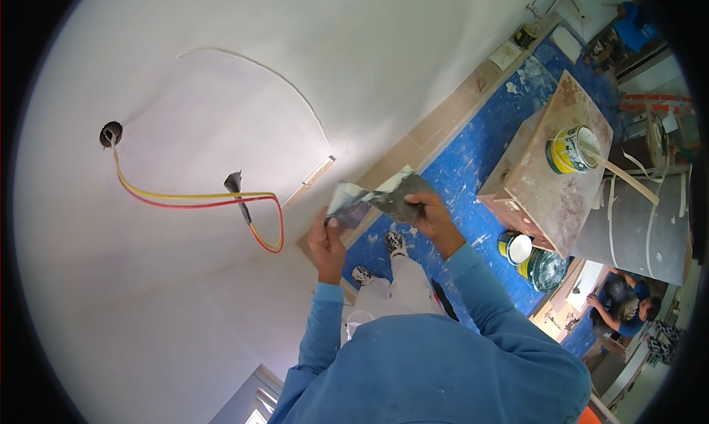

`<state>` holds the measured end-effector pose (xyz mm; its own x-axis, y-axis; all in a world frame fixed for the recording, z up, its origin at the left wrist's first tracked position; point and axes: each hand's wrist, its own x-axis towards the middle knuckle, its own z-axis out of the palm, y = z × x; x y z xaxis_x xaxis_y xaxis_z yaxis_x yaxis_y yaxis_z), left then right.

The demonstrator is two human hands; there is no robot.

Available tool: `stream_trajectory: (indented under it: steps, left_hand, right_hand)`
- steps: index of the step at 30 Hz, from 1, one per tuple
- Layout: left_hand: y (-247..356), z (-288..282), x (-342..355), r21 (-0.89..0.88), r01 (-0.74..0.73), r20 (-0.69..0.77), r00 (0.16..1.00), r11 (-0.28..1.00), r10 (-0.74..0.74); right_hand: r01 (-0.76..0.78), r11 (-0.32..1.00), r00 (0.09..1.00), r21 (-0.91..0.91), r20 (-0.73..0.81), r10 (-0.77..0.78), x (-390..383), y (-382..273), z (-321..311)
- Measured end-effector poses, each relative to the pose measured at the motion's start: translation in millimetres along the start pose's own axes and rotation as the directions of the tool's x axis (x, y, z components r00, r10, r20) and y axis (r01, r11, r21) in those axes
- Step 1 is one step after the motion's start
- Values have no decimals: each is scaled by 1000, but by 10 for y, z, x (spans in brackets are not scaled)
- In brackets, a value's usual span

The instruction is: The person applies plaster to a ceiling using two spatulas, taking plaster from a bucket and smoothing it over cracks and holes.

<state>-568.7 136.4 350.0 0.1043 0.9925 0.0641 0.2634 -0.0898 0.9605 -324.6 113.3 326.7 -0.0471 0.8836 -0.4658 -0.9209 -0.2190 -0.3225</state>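
From where I stand, with twelve o'clock taken as the top of the worker's own view, both hands are held up in front of the body, close together, and both are full. The left hand grips a flat scraper between thumb and fingers, its blade jutting up toward one o'clock with something white along the upper part. The right hand pinches a darker wide blade, thumb on its face; that one reaches out toward ten o'clock, with a white smear on its upper edge. Its long axis looks to run roughly from nine to three, while the scraper's leans from one to seven. Their near corners meet between the hands; whether they touch or merely overlap in my line of sight, I cannot tell.

The left hand is the nearer to the white wall, where a loop of red and yellow cable hangs at about nine o'clock. The right is the nearer to the yellow-sided bucket at half past two, standing on a boxy worktop with a stick leaning out of it. A smaller pot sits below, toward half past three, on the blue floor covering.
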Motion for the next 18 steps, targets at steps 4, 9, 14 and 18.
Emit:
stream_trajectory:
  steps: [4,9,14,18]
  left_hand:
    - [257,-94,103,392,-355,230,931,849,283]
    - [-161,-209,98,565,-385,361,911,729,201]
    - [-620,-451,-426,541,65,109,983,838,-147]
    - [-782,-712,-895,507,346,-50,926,789,-374]
  right_hand:
    - [-44,999,999,15,1,44,122,150,205]
    - [-69,983,995,171,85,55,328,181,234]
    - [-172,951,984,257,77,158,961,246,-168]
    - [-214,884,971,415,-10,240,1585,680,-605]
